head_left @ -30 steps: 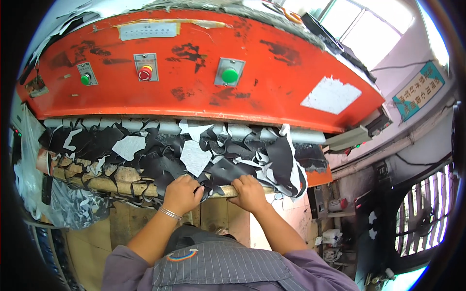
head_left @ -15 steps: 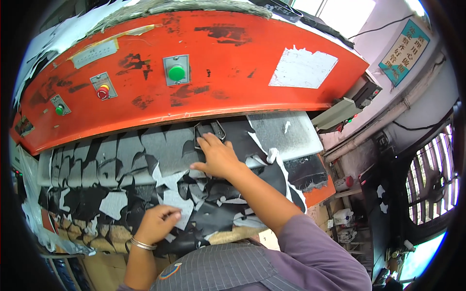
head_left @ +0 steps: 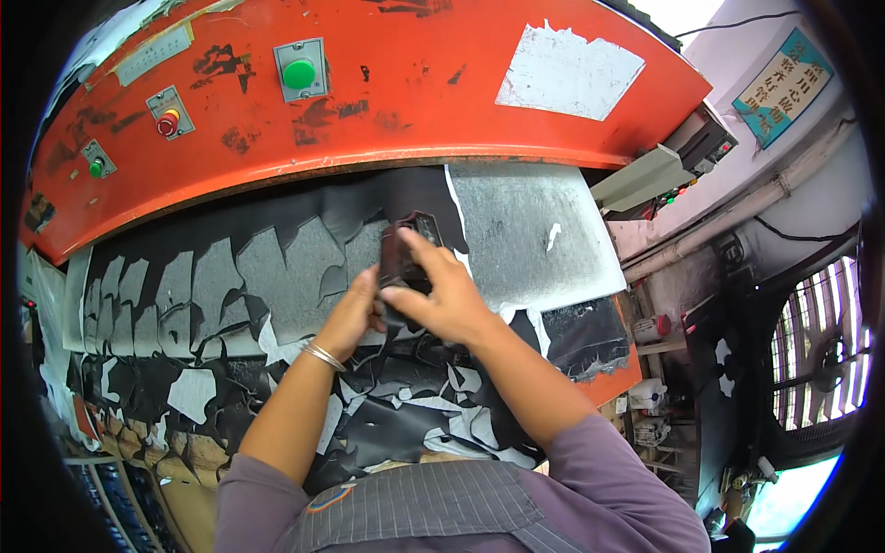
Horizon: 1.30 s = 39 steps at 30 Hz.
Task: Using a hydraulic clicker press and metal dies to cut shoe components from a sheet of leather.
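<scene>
A dark cutting die (head_left: 396,253), blurred by motion, is tilted up over the cutting board. My right hand (head_left: 447,290) grips it, the thumb at its near edge and fingers over its right side. Against its lower left edge, my left hand (head_left: 350,318) is closed; what its fingers pinch is hidden. Underneath lies a black sheet (head_left: 323,207), apparently leather, with a row of cut-out shapes along its near side and the grey board (head_left: 535,240) showing through.
An orange press head (head_left: 387,111) with a green button (head_left: 299,75) and a red stop button (head_left: 168,123) spans the far side. Black and white scraps (head_left: 396,424) lie heaped along the near edge. A fan (head_left: 820,350) stands at the right.
My left hand has moved up and right from the scraps to the die. My right hand has lifted and tilted the die. Loose strips on the board have been drawn toward the near edge.
</scene>
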Available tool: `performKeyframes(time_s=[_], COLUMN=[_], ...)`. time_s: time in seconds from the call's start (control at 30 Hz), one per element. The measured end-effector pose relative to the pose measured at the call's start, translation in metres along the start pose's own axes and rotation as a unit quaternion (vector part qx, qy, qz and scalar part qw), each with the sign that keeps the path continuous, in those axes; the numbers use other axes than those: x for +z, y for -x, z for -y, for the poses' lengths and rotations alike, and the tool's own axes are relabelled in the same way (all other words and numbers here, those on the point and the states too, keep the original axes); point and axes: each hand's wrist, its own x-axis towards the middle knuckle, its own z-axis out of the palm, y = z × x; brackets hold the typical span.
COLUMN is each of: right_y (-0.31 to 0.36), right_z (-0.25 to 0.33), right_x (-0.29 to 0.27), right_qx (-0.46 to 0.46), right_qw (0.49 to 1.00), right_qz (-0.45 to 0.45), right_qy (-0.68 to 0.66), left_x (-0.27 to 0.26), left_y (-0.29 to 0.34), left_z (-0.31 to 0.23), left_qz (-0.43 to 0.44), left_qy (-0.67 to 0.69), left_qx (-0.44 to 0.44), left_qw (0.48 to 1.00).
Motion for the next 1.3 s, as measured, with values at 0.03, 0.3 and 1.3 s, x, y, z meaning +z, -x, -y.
performKeyframes(time_s=[0.03, 0.3, 1.3], right_y=[0.006, 0.042, 0.056], right_z=[-0.013, -0.045, -0.083], right_x=[-0.007, -0.004, -0.032], right_qx=[0.057, -0.035, 0.019], right_qw=[0.991, 0.983, 0.981], right_qz=[0.007, -0.136, -0.013], right_qy=[-0.121, -0.118, 0.194], left_x=[0.017, 0.030, -0.052], left_y=[-0.002, -0.025, 0.175], left_z=[-0.007, -0.018, -0.057], left_qz=[-0.024, 0.000, 0.042], left_qy=[-0.087, -0.390, -0.647], left_qx=[0.012, 0.296, 0.069], left_qw=[0.996, 0.872, 0.758])
